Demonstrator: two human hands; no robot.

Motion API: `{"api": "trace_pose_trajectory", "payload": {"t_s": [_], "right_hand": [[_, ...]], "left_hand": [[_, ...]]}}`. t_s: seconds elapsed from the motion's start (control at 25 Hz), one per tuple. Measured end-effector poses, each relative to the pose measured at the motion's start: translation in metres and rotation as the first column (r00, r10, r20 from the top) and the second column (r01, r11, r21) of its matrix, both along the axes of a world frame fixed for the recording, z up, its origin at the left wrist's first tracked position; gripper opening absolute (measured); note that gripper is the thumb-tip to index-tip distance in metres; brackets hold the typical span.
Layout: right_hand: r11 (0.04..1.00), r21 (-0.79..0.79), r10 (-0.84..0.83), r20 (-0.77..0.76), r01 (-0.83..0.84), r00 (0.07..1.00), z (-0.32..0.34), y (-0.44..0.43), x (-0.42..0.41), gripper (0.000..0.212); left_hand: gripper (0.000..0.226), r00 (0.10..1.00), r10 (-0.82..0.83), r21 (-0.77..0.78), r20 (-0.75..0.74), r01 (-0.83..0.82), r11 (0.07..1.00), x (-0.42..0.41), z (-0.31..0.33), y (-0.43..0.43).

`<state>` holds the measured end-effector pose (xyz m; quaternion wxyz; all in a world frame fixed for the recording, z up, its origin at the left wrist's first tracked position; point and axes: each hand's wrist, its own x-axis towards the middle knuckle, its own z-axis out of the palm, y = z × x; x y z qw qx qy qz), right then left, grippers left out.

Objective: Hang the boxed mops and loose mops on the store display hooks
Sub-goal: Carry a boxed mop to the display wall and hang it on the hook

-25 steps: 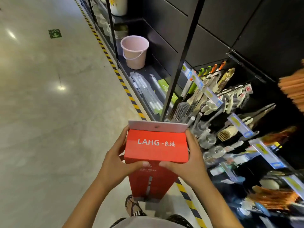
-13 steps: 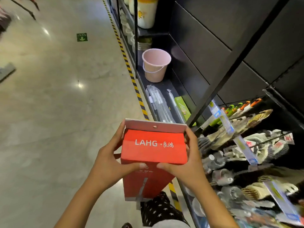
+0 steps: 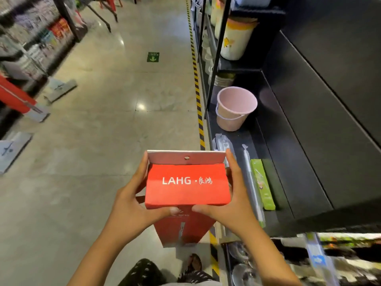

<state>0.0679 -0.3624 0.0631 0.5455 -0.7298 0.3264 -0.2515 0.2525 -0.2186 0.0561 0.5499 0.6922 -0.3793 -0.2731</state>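
Both hands — left hand (image 3: 134, 205) and right hand (image 3: 228, 205) — clamp the red mop box (image 3: 186, 186) chest-high over the aisle floor (image 3: 92, 141), fingers wrapped round its sides; keeping the white hang tab (image 3: 185, 157) uppermost would likely ease hooking.

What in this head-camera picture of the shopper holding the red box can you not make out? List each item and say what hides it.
- Red box, head view: its contents are unseen, and the small print below the top panel is covered by both thumbs.
- Left hand and right hand: fingers behind the box are hidden.
- Hanging goods at lower right: motion-blurred, cut by the edge.
- Far shelves at upper left: blurred, labels unreadable.
- Display hooks: none clearly visible.
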Motion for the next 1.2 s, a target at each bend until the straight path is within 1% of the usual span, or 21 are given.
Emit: {"api": "trace_pose_trajectory", "payload": {"t_s": [0.16, 0.24, 0.32, 0.48, 0.64, 0.76, 0.92, 0.96, 1.0, 1.04, 1.08, 1.12, 1.2], "right_hand": [[1.000, 0.011, 0.024, -0.077, -0.024, 0.997, -0.007, -0.039, 0.039, 0.127], [0.999, 0.032, 0.005, -0.105, -0.002, 0.994, -0.016, -0.057, 0.061, 0.127], [0.998, 0.056, -0.028, -0.099, 0.033, 0.995, -0.025, -0.074, 0.085, 0.125], [0.989, 0.105, -0.096, -0.088, 0.105, 0.991, -0.031, -0.111, 0.153, 0.123], [0.994, 0.057, -0.089, -0.133, 0.097, 0.987, -0.019, -0.151, 0.229, 0.128], [0.993, 0.012, -0.119, -0.095, 0.121, 0.988, -0.019, -0.173, 0.281, 0.125], [0.986, 0.056, -0.157, -0.010, 0.157, 0.988, -0.019, -0.193, 0.323, 0.122], [0.985, 0.074, -0.159, 0.000, 0.158, 0.987, -0.019, -0.198, 0.330, 0.116], [0.981, 0.091, -0.172, -0.004, 0.172, 0.985, -0.021, -0.205, 0.338, 0.105], [0.975, 0.105, -0.193, -0.035, 0.196, 0.981, -0.022, -0.213, 0.347, 0.095], [0.971, 0.108, -0.208, -0.065, 0.214, 0.976, -0.022, -0.223, 0.356, 0.092], [0.971, 0.088, -0.218, -0.064, 0.223, 0.974, -0.021, -0.234, 0.365, 0.096], [0.977, 0.032, -0.210, -0.014, 0.210, 0.978, -0.022, -0.263, 0.385, 0.109]], "left_hand": [[0.125, 0.998, 0.030, 0.015, -0.051, -0.029, 0.999, 0.035, -0.015, -0.035], [0.125, 0.998, -0.005, 0.031, -0.067, 0.007, 1.000, 0.058, -0.026, -0.055], [0.126, 0.996, -0.051, 0.040, -0.079, 0.054, 0.998, 0.087, -0.037, -0.078], [0.124, 0.983, -0.142, 0.031, -0.119, 0.146, 0.989, 0.167, -0.049, -0.131], [0.126, 0.984, -0.168, 0.038, -0.061, 0.171, 0.985, 0.246, -0.042, -0.172], [0.125, 0.983, -0.183, 0.024, -0.018, 0.184, 0.983, 0.304, -0.033, -0.201], [0.124, 0.971, -0.237, 0.007, 0.021, 0.236, 0.972, 0.351, -0.017, -0.233], [0.123, 0.968, -0.247, 0.009, 0.033, 0.247, 0.969, 0.359, -0.013, -0.241], [0.123, 0.966, -0.256, 0.013, 0.044, 0.256, 0.967, 0.368, -0.012, -0.250], [0.123, 0.964, -0.260, 0.015, 0.052, 0.259, 0.966, 0.377, -0.011, -0.260], [0.124, 0.965, -0.254, 0.016, 0.060, 0.254, 0.967, 0.385, -0.012, -0.270], [0.124, 0.969, -0.239, 0.020, 0.064, 0.238, 0.971, 0.393, -0.013, -0.280], [0.124, 0.981, -0.185, 0.034, 0.059, 0.183, 0.983, 0.409, -0.016, -0.300]]}}
